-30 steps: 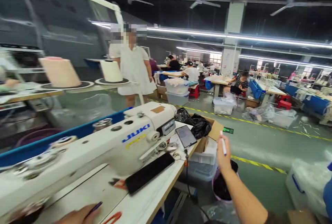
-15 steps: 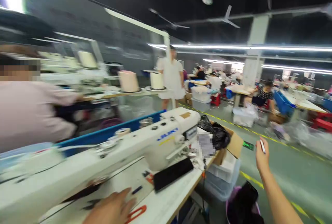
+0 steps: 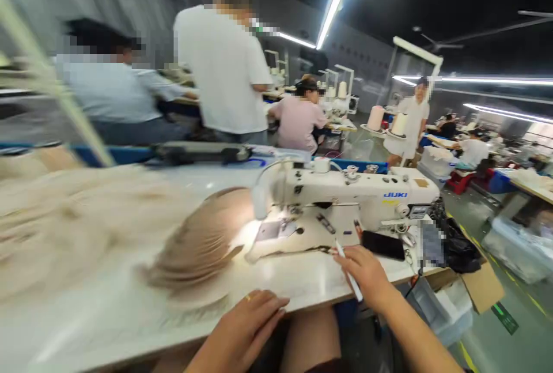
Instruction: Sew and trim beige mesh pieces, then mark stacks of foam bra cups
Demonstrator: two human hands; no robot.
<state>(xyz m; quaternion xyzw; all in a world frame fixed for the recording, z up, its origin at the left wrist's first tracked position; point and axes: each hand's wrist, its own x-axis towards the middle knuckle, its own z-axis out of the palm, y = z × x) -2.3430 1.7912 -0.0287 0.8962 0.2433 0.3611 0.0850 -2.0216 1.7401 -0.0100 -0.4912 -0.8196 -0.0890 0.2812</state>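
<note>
My right hand (image 3: pixel 366 272) rests on the white table (image 3: pixel 302 281), fingers closed around a white pen (image 3: pixel 348 270) that points toward the sewing machine. My left hand (image 3: pixel 248 321) lies flat at the table's near edge, fingers stretched out, a ring on one finger, holding nothing. A white Juki sewing machine (image 3: pixel 358 191) stands just beyond my right hand, its lamp lighting the needle area. Beige fabric (image 3: pixel 194 246) lies in a blurred heap to the left of the needle.
A black phone (image 3: pixel 383 244) lies at the machine's base, with a black bag in a cardboard box (image 3: pixel 479 283) past the table's right end. Other people (image 3: pixel 224 67) stand and sit at tables behind. Plastic bins (image 3: pixel 514 246) line the aisle on the right.
The view has swung left from the aisle to the table. My right hand came down from the air onto the table with the pen. My left hand moved to the table's edge.
</note>
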